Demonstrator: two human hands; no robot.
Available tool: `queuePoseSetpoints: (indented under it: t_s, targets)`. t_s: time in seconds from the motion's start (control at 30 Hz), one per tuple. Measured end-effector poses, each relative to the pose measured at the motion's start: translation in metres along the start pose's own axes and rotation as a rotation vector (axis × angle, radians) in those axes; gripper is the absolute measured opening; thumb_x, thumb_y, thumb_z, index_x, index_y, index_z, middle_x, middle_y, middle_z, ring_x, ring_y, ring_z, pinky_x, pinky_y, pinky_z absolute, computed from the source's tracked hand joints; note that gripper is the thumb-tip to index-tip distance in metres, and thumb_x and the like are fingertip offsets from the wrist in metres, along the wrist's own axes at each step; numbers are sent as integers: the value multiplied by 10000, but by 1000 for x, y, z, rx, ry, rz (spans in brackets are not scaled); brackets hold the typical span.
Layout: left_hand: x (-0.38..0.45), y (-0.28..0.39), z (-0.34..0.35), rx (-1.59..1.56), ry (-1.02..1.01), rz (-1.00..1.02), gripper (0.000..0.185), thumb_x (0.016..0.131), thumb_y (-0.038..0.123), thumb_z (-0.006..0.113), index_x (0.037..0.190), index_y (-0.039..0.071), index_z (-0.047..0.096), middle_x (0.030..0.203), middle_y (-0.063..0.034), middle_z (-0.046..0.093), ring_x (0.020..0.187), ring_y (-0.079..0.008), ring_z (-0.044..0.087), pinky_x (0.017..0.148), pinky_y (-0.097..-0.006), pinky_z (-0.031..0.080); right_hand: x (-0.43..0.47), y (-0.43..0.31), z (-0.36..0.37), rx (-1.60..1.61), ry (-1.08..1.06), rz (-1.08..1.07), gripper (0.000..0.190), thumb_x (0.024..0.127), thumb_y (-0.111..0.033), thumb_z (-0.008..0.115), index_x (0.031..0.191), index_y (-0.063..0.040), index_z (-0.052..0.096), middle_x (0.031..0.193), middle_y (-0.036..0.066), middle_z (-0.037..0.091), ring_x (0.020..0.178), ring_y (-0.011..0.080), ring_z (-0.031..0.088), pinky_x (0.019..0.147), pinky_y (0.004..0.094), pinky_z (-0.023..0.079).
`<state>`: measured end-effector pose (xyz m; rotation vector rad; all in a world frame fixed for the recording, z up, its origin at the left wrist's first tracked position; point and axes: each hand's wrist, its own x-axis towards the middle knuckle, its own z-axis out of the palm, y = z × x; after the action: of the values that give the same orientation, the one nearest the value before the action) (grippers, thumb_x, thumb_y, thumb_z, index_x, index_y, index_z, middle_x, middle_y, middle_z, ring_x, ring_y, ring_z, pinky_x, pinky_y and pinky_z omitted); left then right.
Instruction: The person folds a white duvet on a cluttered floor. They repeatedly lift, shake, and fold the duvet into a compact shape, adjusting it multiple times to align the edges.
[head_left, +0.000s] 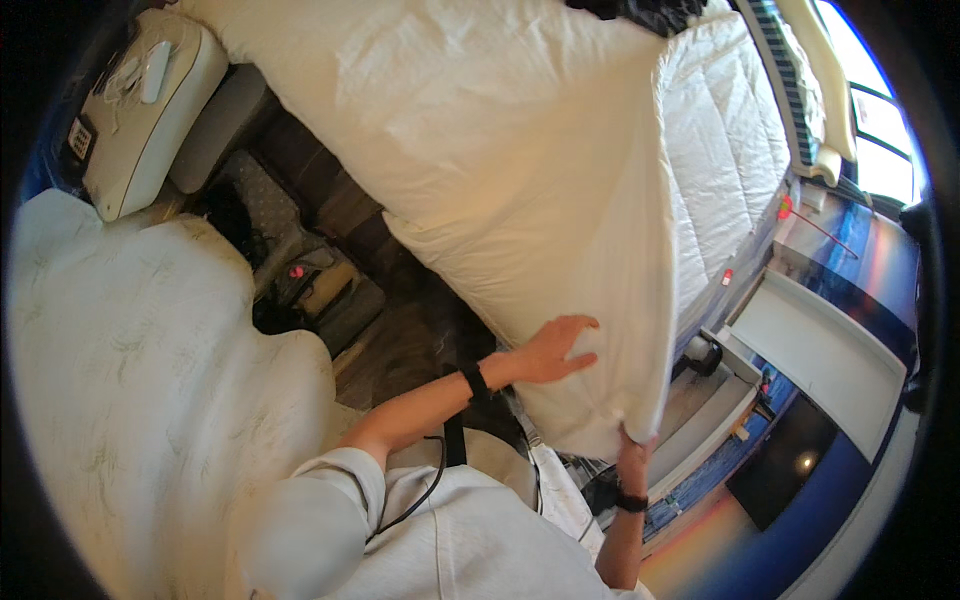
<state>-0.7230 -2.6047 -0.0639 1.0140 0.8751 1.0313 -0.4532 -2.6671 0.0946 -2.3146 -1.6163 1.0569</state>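
Note:
A large cream bed sheet or duvet cover (480, 150) spreads over the bed, with its hem pulled up along the right side. Beyond the hem lies a white quilted comforter or mattress pad (720, 135). My right hand (636, 450) grips the near corner of the cream fabric, the fingertips partly hidden in its folds. My left hand (551, 351) is over the fabric to the left of that, fingers spread and thumb apart, holding nothing. Both wrists wear black bands.
A pale patterned cover (150, 375) fills the left side. A cream cabinet (157, 112) with a white device and cables stands at the upper left. Bags and other items (315, 285) lie on the dark floor. White shelving (817, 345) stands at the right.

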Motion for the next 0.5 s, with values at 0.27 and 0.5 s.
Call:
queuePoseSetpoints:
  t_s: [0.27,0.5]
  targets:
    - [51,-50,30,209,-20,68,593,928,353,602,1402,54,407,1398,-226,451,1272,-396,437,1079,-462,340,-91,-34,-117,-129,279,184,302,860,-71,646,1143,28,608,1104,113,659,983,220,606,865,353,482]
    - [-3,-187,-101,375,715,-222,478,745,101,675,1188,28,512,1165,-201,563,1141,-389,517,983,-435,411,-24,-111,6,-172,-359,-42,374,784,45,638,1154,17,592,1104,138,672,988,191,619,877,342,483]
